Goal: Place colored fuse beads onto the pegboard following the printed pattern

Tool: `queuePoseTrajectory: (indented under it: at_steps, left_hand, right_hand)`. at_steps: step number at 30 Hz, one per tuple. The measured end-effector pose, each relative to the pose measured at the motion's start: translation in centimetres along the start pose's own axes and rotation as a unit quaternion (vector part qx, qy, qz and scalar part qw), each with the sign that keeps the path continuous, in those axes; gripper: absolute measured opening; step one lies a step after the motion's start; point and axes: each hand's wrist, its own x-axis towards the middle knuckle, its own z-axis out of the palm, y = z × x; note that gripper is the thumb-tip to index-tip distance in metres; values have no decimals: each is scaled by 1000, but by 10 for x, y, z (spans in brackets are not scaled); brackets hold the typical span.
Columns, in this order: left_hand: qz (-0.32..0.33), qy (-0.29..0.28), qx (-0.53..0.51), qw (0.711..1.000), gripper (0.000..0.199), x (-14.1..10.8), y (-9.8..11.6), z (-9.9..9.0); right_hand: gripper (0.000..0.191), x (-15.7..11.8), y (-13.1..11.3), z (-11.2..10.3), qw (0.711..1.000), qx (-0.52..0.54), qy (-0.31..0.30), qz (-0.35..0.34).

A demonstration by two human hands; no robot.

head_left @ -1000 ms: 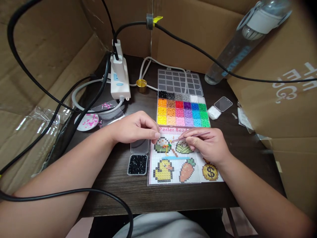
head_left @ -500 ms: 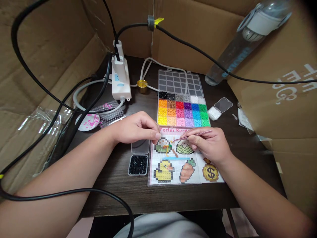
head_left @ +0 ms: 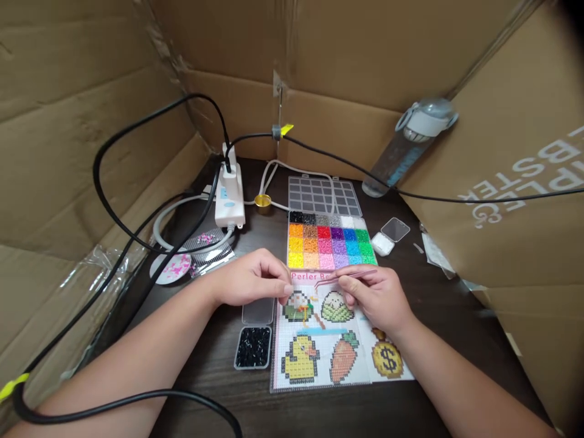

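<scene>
1. Surface point(head_left: 292, 413): dark wood grain, carried everything below.
2. Pattern sheet point(head_left: 323, 359): flat on surface in front of the person, between the forearms; gridded, with duck and carrot pictures in the near row.
3. Bead case point(head_left: 329, 268): open, directly behind pattern sheet, compartments sorted by color.
4. Left hand point(head_left: 250, 280): over sheet's upper-left edge. Thumb and index fingers together at the tips; couldn't tell if anything was pinched between them.
5. Right hand point(head_left: 376, 298): over sheet's right side. Thumb and index fingers clamped on tweezers, remaining fingers curled under.
6. Black bead box point(head_left: 252, 367): open, just left of sheet, filled with black beads.
7. Tweezers point(head_left: 327, 281): pinkish, slanted, bent tips pointing left above sheet's top part, between the hands. Tip gap too small to read.
8. Orange bits point(head_left: 305, 310): at the upper-left picture, near left fingertips; loose or printed, couldn't tell.
</scene>
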Motion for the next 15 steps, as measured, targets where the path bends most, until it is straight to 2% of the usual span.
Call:
queuePoseTrajectory:
  at_steps: [5,8,11,15]
  left_hand:
    - [14,5,-12,1000,29,-1,-4,0]
    - [22,10,-20,999,28,-1,-5,0]
    - [13,14,-20,1000,26,-1,-5,0]
    - [14,21,-20,999,25,-1,-6,1]
  right_hand:
    - [21,3,6,-4,999,40,-5,10]
    - [21,5,7,-7,997,77,17,2]
    - [18,12,-3,-14,993,63,78,-62]
    - [18,29,-29,-22,974,-35,162,-157]
